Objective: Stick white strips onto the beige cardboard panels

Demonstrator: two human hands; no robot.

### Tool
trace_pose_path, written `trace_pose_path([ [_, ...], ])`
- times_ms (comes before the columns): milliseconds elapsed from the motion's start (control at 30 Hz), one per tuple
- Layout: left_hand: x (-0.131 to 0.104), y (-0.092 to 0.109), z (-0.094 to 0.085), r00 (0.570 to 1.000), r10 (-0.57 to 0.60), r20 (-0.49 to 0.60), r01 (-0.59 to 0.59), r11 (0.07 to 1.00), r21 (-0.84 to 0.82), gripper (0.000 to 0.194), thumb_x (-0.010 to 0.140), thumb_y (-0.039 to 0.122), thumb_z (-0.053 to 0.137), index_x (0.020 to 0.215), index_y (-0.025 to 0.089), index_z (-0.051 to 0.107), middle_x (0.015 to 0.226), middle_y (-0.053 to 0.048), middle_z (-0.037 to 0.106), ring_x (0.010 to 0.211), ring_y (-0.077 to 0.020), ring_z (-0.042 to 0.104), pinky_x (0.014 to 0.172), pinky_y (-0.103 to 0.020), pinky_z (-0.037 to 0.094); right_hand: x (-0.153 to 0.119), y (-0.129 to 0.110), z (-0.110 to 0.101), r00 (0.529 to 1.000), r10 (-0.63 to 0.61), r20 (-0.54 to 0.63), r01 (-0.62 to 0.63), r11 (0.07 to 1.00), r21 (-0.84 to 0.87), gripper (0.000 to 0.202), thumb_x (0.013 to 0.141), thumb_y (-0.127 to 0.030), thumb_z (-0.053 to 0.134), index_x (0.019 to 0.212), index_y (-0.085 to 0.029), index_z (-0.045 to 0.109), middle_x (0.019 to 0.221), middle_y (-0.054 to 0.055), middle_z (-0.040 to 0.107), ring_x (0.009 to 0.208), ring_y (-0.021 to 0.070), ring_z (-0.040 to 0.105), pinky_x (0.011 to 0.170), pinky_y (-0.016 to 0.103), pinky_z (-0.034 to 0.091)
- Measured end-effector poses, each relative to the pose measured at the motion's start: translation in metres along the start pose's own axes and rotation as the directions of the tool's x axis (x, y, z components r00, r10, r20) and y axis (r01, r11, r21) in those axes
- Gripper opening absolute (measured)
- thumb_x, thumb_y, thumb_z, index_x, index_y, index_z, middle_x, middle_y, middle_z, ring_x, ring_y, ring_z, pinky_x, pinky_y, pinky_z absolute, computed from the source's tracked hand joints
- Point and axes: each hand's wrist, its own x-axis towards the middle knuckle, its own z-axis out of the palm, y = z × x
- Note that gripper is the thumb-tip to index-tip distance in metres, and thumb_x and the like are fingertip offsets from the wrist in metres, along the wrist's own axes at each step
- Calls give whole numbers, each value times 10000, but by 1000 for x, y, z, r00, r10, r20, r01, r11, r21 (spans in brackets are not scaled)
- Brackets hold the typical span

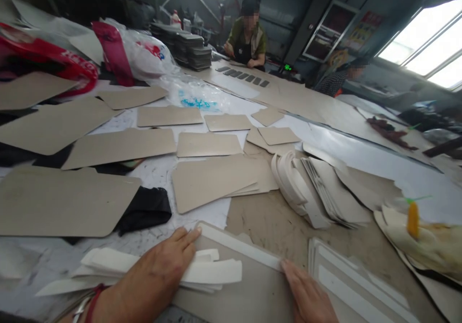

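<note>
A beige panel [252,289] lies in front of me, with a white strip [238,246] along its far edge. My left hand [164,265] rests over the panel's left side, its fingertips at the strip's left end. Beneath and beside that hand is a bundle of loose white strips [216,271]; whether the hand grips them is unclear. My right hand [306,291] touches the strip's right end with its fingertips, fingers stretched out close together. To the right lie stacked panels [361,284] bearing white strips.
Beige panels [209,145] spread over the table, beside a black cloth [147,210] and plastic bags [144,56]. Curved white strips [294,188] stand right of centre. A yellow-handled tool [413,219] is at the right. One person [249,39] works at the far end; another [337,78] is at the right.
</note>
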Motion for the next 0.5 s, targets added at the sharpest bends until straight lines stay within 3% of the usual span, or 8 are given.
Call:
trace_pose_path([
  [133,1,-2,5,1000,30,-7,-30,999,32,673,695,-129,275,1217,116,623,1382,-131,511,1257,-250,510,1054,-417,437,61,-18,-16,998,-2,-67,8,995,99,483,948,-180,383,1423,-132,315,1234,122,589,1162,229,527,967,357,427],
  [233,3,-1,10,997,50,-50,-46,996,73,667,716,-122,262,1220,125,622,1362,-125,535,1236,-249,531,1035,-422,456,107,-36,-12,995,55,-83,-43,989,143,429,978,-278,392,1364,-92,373,1300,157,519,1246,272,419,1024,418,376],
  [400,0,-10,19,997,27,-68,-21,995,97,677,708,-131,254,1218,118,622,1364,-124,533,1246,-249,520,1054,-434,438,142,-55,25,996,12,90,-31,975,218,509,967,-311,383,1438,-134,310,1456,149,350,1354,311,253,1092,514,266],
  [500,-2,-18,23,994,49,-101,-51,999,-17,612,726,-113,317,1190,124,636,1334,-135,564,1224,-266,534,1027,-431,469,146,-60,32,980,26,197,-58,985,161,522,958,-318,429,1448,-181,315,1477,136,329,1368,305,246,1102,525,247],
])
